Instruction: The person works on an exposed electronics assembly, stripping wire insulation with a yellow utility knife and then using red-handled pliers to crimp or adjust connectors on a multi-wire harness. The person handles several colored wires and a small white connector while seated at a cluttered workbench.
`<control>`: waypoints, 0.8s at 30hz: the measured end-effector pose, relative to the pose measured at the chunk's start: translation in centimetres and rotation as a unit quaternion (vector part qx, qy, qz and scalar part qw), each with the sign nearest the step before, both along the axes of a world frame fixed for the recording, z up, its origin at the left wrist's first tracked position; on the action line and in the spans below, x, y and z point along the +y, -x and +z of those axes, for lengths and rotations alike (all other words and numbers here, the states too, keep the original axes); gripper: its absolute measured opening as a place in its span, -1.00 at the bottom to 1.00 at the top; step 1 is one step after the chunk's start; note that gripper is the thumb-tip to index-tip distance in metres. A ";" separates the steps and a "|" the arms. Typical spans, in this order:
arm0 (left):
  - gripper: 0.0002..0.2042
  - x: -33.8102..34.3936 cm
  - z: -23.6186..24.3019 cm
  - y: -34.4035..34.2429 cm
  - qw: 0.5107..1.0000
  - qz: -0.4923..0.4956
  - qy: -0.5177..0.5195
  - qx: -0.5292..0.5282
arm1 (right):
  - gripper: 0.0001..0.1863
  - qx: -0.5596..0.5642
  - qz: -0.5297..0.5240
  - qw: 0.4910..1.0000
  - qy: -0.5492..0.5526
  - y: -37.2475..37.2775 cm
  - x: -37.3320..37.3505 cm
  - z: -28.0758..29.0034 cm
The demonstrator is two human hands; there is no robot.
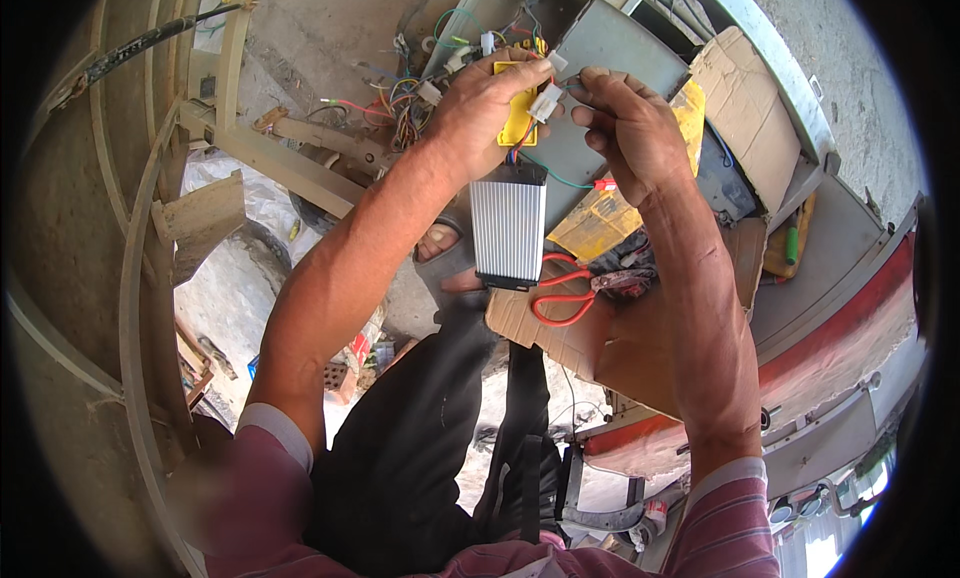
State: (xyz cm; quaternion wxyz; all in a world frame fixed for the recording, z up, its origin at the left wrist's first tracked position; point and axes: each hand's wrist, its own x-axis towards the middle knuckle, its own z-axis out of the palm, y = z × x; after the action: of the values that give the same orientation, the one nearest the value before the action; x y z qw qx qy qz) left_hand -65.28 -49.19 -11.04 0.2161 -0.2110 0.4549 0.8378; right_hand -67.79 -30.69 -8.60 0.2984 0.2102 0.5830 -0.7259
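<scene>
My left hand (485,108) grips a yellow plastic piece (515,133) and some wiring, its thumb beside white plastic connectors (545,103) on coloured wires. To its right, my right hand (625,128) has thumb and forefinger pinched on a thin dark wire near those connectors. Below both hands lies a silver ribbed metal box (507,228) with wires leaving its top end. A red connector (605,184) on a green wire rests by my right wrist. A tangle of wires (400,113) spreads left of my left hand, over the frame.
Orange-handled scissors (563,303) lie on cardboard (620,358) below the box. A dirty yellow panel (590,228), more cardboard (750,108) and a grey metal plate (610,43) surround the work. A metal frame (260,153) stands at left; red-and-white bodywork (820,363) at right.
</scene>
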 end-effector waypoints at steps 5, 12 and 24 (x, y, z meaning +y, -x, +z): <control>-0.79 0.1 -0.4 0.2 1.000 0.012 -0.004 -0.021 | -0.72 -0.026 -0.023 0.999 0.030 0.0 -0.2 -0.4; -0.80 0.1 -0.6 0.3 0.998 0.026 -0.002 -0.051 | -0.73 -0.043 -0.050 0.996 0.064 -0.3 -0.3 -1.1; -0.80 0.1 -0.6 0.3 0.998 0.030 0.000 -0.057 | -0.77 -0.026 -0.045 0.996 0.072 -0.4 -0.2 -1.8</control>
State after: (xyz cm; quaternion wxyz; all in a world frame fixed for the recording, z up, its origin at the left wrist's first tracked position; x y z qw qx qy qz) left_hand -65.59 -49.06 -11.64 0.2165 -0.2718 0.4355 0.8304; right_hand -67.42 -30.86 -10.39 0.2950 0.2327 0.5110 -0.7731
